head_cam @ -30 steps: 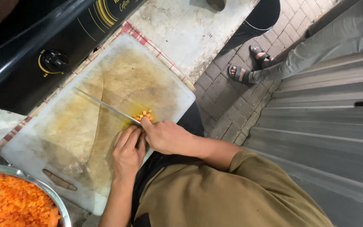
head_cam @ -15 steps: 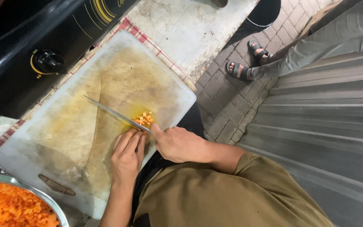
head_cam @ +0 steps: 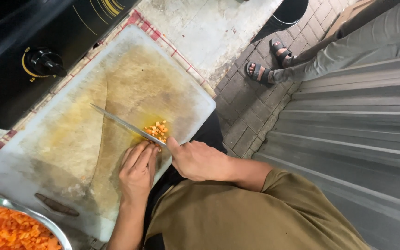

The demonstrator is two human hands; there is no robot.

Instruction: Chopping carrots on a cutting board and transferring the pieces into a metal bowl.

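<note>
The right hand [head_cam: 199, 159] is closed around the handle of one long knife [head_cam: 126, 125], blade lying across the white cutting board [head_cam: 38, 162] near its right edge. The left hand [head_cam: 137, 171] lies flat, fingers curled down beside the blade, pinning what seems a last bit of carrot. One small heap of diced carrot [head_cam: 157, 130] sits just past the blade: light, firm, damp cubes, likely to scatter, best scooped on the blade's flat. One metal bowl [head_cam: 42, 221] of dice stands at the board's near-left corner.
</note>
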